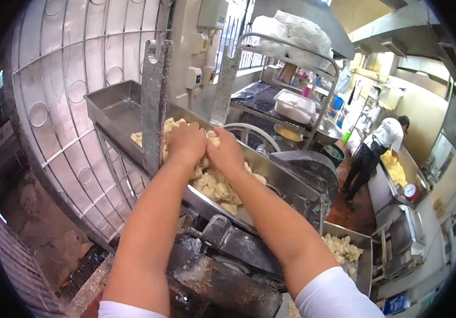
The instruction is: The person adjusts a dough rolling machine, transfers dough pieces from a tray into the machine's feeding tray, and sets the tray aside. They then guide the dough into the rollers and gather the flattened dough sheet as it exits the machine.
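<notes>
A long metal trough (115,110) slants across the view in front of me, with a lumpy heap of pale dough (212,185) in its middle. My left hand (185,144) is sunk into the upper part of the heap, its fingers curled round dough. Right beside it, my right hand (225,152) grips the same mass, and the thumbs of both hands nearly meet. Most fingertips are hidden by the dough and the hands themselves. A worn metal upright (155,100) stands just left of my left hand. Beneath my forearms lies a dark, flour-dusted machine (241,246).
Another metal tray (367,273) with dough pieces (342,249) sits at lower right. A rack (339,79) holds white bags (294,32) and a white tub (294,106). Farther back, a person (389,135) leans over yellow dough (394,169). A barred panel (74,127) borders the left.
</notes>
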{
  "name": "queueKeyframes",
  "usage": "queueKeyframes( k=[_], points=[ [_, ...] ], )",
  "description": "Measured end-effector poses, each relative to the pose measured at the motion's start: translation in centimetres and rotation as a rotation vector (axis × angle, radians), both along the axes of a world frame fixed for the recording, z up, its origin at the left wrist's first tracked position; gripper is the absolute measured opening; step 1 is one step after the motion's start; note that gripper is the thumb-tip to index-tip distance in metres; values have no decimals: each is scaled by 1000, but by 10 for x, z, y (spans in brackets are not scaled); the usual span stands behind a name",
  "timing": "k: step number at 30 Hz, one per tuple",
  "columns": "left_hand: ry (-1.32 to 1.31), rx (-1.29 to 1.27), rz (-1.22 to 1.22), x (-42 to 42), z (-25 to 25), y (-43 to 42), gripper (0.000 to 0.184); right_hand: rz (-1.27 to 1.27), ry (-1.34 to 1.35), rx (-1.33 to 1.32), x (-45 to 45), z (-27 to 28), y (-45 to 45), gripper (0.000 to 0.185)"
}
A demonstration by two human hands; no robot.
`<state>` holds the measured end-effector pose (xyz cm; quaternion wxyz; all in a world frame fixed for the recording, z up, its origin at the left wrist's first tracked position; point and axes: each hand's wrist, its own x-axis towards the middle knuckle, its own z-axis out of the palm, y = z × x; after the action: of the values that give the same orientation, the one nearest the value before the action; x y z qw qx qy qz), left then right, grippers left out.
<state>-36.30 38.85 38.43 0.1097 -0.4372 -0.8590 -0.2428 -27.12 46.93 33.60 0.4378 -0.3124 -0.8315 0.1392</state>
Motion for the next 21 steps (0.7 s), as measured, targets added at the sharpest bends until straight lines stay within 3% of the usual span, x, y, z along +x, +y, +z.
queueKeyframes(
  k=[1,4,5,8,15,18,19,21],
  points=[
    [30,-24,-16,2,0,-3,33,-2,-43,83,4,-2,4,51],
    [54,-162,-31,3,-1,-2,39,-36,-203,-119,15,6,17,50],
    [43,-161,-14,2,-4,2,41,-4,-379,-245,20,15,21,49],
    [-4,-200,-3,2,-6,11,45,-48,-524,-166,21,4,38,49],
    [20,-112,13,3,-13,14,48,44,-464,-108,47,32,43,42],
    [39,-226,-24,2,-9,16,49,74,-536,-158,62,24,29,39],
    [46,-263,-6,5,-4,15,48,67,-421,-69,59,7,25,38],
    [-4,-231,-3,9,-1,14,52,163,-406,-161,66,6,32,39]
  ],
)
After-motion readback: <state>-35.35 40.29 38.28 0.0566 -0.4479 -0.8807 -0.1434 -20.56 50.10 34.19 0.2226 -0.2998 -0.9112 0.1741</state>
